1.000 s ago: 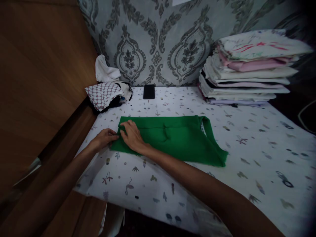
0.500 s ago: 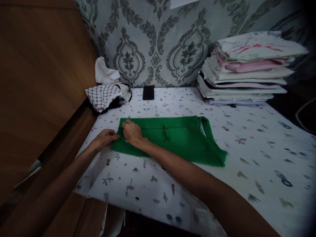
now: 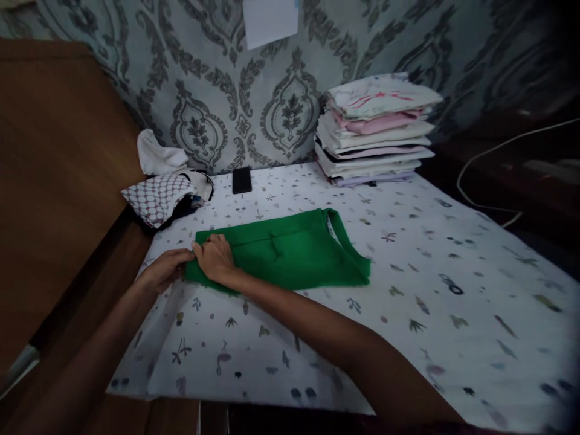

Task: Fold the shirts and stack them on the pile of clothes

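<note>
Green garment (image 3: 294, 254) on printed sheet (image 3: 254, 347), patterned wallpaper (image 3: 290, 115) behind — left fingers (image 3: 180, 256), right fingers (image 3: 217, 240) touch it — grip unclear.

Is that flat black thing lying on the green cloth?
No, the flat black thing lies on the white patterned sheet near the wall, apart from the green cloth.

One left hand (image 3: 164, 269), one right hand (image 3: 214, 258), one green garment (image 3: 294, 257), one folded-clothes stack (image 3: 376, 136), one cloth heap (image 3: 158, 196), one flat black object (image 3: 241, 180), one paper sheet (image 3: 272, 24) and one white cord (image 3: 459, 180) are pictured.
</note>
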Demonstrator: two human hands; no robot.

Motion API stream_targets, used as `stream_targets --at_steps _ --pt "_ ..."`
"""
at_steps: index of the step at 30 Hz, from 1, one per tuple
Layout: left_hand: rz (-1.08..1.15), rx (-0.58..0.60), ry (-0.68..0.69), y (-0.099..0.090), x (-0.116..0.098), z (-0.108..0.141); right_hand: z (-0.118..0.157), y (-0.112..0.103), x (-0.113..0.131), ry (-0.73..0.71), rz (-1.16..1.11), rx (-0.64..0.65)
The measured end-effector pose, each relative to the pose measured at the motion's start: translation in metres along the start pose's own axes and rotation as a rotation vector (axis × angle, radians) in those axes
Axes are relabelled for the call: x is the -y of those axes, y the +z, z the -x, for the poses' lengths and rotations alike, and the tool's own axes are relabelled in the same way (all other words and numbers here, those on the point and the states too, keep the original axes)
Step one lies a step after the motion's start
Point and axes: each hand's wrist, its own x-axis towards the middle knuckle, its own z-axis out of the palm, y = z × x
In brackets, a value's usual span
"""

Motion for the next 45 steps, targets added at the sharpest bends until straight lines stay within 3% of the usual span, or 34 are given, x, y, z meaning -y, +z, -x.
stream_targets --at_steps 5,8,11,14,18,22,29,33,45 --pt "0.216 -0.036 0.144 0.029 -0.014 0.011 0.000 -0.003 -0.009 0.001 -0.255 -0.091" --pt "0.160 -0.044 0.258 0.049 -0.023 0.013 -0.002 -0.003 -0.020 0.006 -0.648 -0.193" --pt "-0.136 -0.037 0.410 0.067 -0.036 0.009 -0.003 -0.002 -0.032 0.095 -1.224 -0.281" --pt "-0.525 -0.021 0.534 0.088 -0.050 0.002 0.000 -0.005 -0.042 0.295 -1.732 -0.289" --pt "-0.842 0.005 0.527 0.115 -0.062 -0.002 0.014 -0.017 -0.052 0.525 -2.058 -0.369" --pt "-0.888 0.117 0.531 0.128 -0.065 -0.001 0.028 -0.027 -0.058 0.544 -2.153 -0.438" --pt "-0.869 0.269 0.581 0.129 -0.063 0.000 0.040 -0.024 -0.068 0.473 -2.098 -0.545" --pt "-0.860 0.266 0.579 0.136 -0.062 0.001 0.042 -0.025 -0.076 0.412 -1.995 -0.521" --pt "-0.642 0.232 0.518 0.143 -0.060 -0.010 0.037 -0.046 -0.080 0.448 -1.929 -0.418"
